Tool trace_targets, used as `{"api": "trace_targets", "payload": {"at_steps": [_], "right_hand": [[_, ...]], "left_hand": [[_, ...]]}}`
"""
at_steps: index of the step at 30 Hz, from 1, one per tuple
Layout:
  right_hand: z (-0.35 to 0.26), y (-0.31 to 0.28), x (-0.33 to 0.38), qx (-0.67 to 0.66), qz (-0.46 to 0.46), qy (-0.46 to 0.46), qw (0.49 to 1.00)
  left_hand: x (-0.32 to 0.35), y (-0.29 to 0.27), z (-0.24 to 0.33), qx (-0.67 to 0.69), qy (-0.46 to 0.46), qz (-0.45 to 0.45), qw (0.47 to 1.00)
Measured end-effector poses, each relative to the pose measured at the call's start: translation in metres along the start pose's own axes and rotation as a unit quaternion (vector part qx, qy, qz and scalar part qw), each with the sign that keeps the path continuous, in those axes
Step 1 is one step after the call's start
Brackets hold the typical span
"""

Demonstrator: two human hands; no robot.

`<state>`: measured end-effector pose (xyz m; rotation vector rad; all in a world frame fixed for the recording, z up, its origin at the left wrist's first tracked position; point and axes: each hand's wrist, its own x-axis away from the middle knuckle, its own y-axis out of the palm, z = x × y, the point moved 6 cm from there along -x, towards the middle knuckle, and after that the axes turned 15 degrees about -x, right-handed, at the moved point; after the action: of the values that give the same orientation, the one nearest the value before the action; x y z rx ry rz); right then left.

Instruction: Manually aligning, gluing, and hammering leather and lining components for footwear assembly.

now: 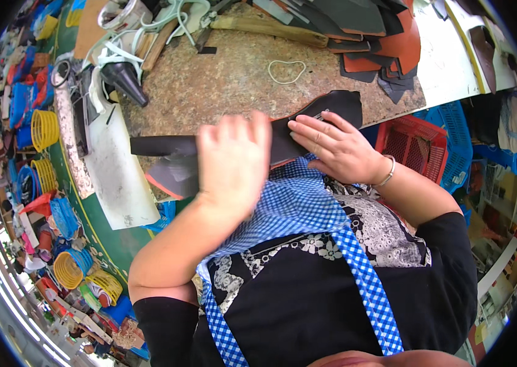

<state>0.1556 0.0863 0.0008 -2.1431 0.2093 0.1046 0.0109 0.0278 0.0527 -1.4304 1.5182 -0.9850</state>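
A black leather piece (347,107) with an orange-red edge lies along the near edge of the mottled work board (209,85). My right hand (338,147) rests flat on it, fingers stretched out towards the left. Over the piece's left part is my left hand (234,159), smeared by motion, so its fingers cannot be read. A black strip (164,145) sticks out to the left of that hand. Below the strip, a dark grey piece with an orange-red edge (176,174) shows in part; the rest is hidden by my left hand and forearm.
Stacked dark and orange-red leather pieces (387,37) lie at the far right of the board. A black cone-shaped tool (125,82), a wooden stick (271,29) and a pale loop (287,72) are also there. Red crate (411,144) and blue basket (451,144) stand right.
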Motion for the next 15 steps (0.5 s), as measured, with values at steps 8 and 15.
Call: {"api": "trace_targets", "payload": {"at_steps": [8, 15], "right_hand": [[0.003, 0.002, -0.066, -0.306, 0.100, 0.033, 0.946], [-0.015, -0.002, -0.081, -0.222, -0.066, -0.112, 0.966]], "left_hand": [[0.023, 0.034, -0.059, 0.211, -0.083, -0.043, 0.973], [0.065, 0.049, -0.065, 0.156, 0.035, 0.072, 0.984]]}}
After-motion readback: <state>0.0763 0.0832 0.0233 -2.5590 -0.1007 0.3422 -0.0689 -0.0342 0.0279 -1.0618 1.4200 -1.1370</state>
